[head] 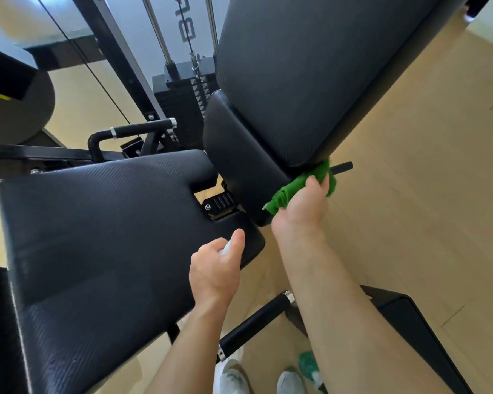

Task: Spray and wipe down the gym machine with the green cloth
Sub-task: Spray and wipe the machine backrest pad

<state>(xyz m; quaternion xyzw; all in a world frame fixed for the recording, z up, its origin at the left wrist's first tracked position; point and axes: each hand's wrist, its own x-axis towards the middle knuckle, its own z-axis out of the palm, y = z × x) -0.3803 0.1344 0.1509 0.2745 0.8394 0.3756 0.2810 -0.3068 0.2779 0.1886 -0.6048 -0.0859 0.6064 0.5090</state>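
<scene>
The gym machine has a black padded seat (103, 223), a small lower back pad (239, 155) and a tall back pad (310, 69). My right hand (302, 206) grips the bunched green cloth (299, 186) and holds it against the bottom right corner of the back pads. My left hand (217, 265) hovers over the seat's near right corner, fingers curled round a small white object (225, 248) that is mostly hidden. A greenish translucent bottle (309, 364) shows low down beside my right forearm, near my shoes.
The weight stack (191, 92) with its guide rods and cable stands behind the seat. Black handles stick out at the left (137, 129) and below the seat (256, 319). A black frame part (404, 317) lies on the light wood floor (410, 194) at the right.
</scene>
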